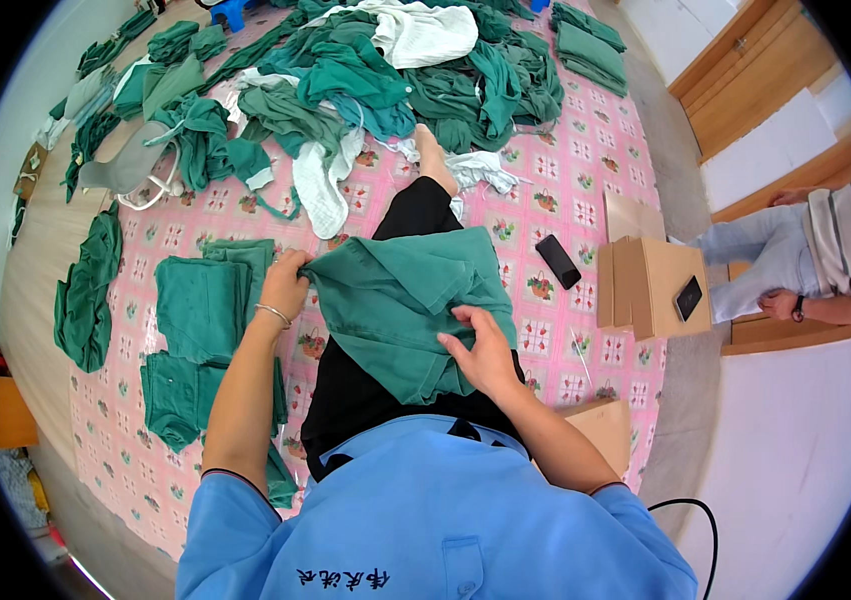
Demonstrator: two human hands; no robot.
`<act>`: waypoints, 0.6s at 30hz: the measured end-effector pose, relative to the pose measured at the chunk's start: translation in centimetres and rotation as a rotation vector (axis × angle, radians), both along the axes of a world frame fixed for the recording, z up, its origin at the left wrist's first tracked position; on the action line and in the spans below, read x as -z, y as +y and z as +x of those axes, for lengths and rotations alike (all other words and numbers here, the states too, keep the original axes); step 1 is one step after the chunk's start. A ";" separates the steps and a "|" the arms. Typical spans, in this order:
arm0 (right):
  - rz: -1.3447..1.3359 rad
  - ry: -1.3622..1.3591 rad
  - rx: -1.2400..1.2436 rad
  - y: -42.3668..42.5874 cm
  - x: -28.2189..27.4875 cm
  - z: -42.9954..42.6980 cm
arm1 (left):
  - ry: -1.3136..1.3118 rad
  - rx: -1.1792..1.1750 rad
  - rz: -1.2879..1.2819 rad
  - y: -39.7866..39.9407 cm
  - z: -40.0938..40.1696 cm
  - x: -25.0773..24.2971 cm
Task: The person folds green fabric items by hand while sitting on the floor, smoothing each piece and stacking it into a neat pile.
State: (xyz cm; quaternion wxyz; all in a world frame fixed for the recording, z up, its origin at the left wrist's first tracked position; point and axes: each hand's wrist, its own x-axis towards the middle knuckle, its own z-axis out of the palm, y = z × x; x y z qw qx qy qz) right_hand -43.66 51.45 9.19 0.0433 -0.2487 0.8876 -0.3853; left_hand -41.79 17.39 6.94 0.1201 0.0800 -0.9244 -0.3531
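A green cloth garment (403,300), partly folded, lies across my lap over black trousers. My left hand (286,285) pinches its upper left corner between the fingers. On the garment's right part rests my right hand (481,349), its thumb and fingers apart. Folded green garments (204,307) are stacked left of my left hand, with another folded green stack (174,397) just below them. A large loose heap of green cloth (365,67) lies beyond my bare foot, with a white cloth (425,34) on top.
A black phone (558,262) lies on the pink patterned sheet (538,330). Cardboard boxes (669,289) stand at the right, a second phone (688,298) on them, beside a person in pale jeans (763,247). A grey chair (125,165) and crumpled green cloth (87,292) are at the left.
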 end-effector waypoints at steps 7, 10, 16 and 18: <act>-0.264 -0.502 0.233 -3.7 1.0 -3.3 | -0.024 -0.009 0.005 0.4 0.8 -0.2; -0.173 -0.375 0.166 -5.1 0.7 -3.4 | -0.018 -0.012 -0.002 0.2 1.2 0.3; -0.130 -0.080 0.137 -4.3 -1.0 -4.1 | -0.002 -0.005 0.032 0.3 1.4 0.1; -0.086 0.202 -0.047 -3.1 -2.5 -3.5 | -0.004 -0.009 0.056 0.2 1.5 0.2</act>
